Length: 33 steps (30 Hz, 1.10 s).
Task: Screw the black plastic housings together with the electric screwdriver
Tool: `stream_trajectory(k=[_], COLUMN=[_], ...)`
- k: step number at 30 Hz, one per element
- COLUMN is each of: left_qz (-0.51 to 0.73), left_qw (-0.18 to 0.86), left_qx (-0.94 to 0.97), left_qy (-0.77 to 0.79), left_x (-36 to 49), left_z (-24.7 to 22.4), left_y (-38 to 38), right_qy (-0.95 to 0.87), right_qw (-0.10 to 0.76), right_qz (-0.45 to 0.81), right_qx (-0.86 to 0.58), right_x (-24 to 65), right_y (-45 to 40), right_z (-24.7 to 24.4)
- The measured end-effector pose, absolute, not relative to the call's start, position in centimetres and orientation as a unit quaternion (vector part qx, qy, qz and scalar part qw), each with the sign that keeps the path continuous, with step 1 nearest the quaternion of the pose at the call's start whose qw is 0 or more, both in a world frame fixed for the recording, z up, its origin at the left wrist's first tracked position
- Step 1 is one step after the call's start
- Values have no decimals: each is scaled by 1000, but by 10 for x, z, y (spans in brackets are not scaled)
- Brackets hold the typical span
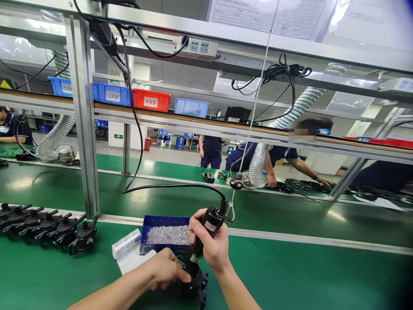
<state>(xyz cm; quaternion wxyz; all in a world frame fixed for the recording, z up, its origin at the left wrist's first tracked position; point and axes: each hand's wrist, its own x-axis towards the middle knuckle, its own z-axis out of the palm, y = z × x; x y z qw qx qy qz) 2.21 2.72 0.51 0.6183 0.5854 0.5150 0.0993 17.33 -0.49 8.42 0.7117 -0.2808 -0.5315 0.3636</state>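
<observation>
My right hand [214, 245] is wrapped round a black electric screwdriver [209, 224], which tilts with its tip down and hangs on a cord from above. Below the tip is a black plastic part [195, 286] with uneven, jutting edges. Fingers bent, my left hand [167, 269] grips this part at its left side, close to the screwdriver's nose. Its far fingertips are hidden. Just behind the hands stands a blue bin [151, 220] holding many small silvery screws [167, 234]. A roll of white labels [127, 244] lies at the bin's left, partly unrolled beneath my left wrist.
Several similar black assemblies [82, 237] stand in a row at the left on the green bench [306, 275]. A metal post [82, 116] rises behind them. A black cable [174, 186] loops across to the screwdriver. Beyond a rail, co-workers [284, 157] work at another bench.
</observation>
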Motion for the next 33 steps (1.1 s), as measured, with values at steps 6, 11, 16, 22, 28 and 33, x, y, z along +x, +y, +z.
stream_trajectory(k=[6, 11, 16, 22, 28, 33], left_qz=[106, 90, 115, 127, 131, 134], left_qw=[616, 630, 652, 649, 652, 662], left_qx=[587, 565, 538, 539, 541, 533], left_qy=[514, 524, 523, 522, 514, 510], left_x=[22, 24, 25, 25, 23, 22], left_z=[8, 7, 7, 7, 4, 0], left_y=[28, 24, 22, 22, 25, 27], right_qy=[-530, -593, -517, -456, -467, -504], right_qw=[711, 616, 691, 724, 740, 717], right_qz=[383, 480, 423, 498, 451, 432], right_qx=[-259, -195, -274, -142, -178, -215], right_x=[172, 179, 165, 158, 160, 160], right_y=[-1, 5, 3, 4, 6, 3], right_z=[90, 85, 85, 81, 76, 81])
